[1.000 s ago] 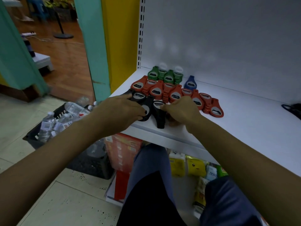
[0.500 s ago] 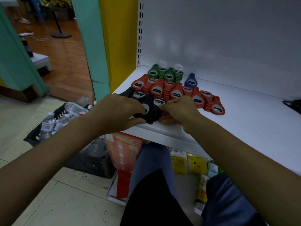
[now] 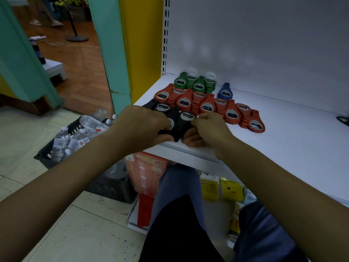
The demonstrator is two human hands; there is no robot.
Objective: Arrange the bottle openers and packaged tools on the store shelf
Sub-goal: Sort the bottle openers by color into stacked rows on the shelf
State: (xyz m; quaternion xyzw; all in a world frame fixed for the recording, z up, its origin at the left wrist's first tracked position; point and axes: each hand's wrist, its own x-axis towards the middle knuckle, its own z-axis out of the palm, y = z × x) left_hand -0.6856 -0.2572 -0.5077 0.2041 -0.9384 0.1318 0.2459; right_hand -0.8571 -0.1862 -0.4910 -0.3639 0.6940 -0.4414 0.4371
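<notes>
Honestly the black plastic bottle openers with metal insets [image 3: 181, 123] are tough to count. Both hands cover most of the bunch, which sits at the front edge of the white metal shelf [image 3: 283, 148], at 6 o'clock from the coloured rows. I can make out three faces, maybe more underneath.

The left-hand grip [image 3: 139, 127] is clenched around the left side of the bunch. The right-hand grip [image 3: 205, 129] pinches its right side, fingers curled under.

At 12 o'clock from the hands there are nine stacks of red plastic bottle openers [image 3: 207, 106] in a slanted row, heads flipped alternately. Can't tell how many per stack. Further back are four stacks of green plastic bottle openers [image 3: 199, 86] and two white loop-topped openers [image 3: 211, 73], mostly hidden behind the green. One blue plastic bottle opener [image 3: 224, 92] sits at 1 o'clock.

A dark item [image 3: 343, 119] at 3 o'clock is cut off by the frame edge. The black plastic crate [image 3: 113, 186] on the floor at 8 o'clock holds clear water bottles [image 3: 60, 140], too jumbled to count.
</notes>
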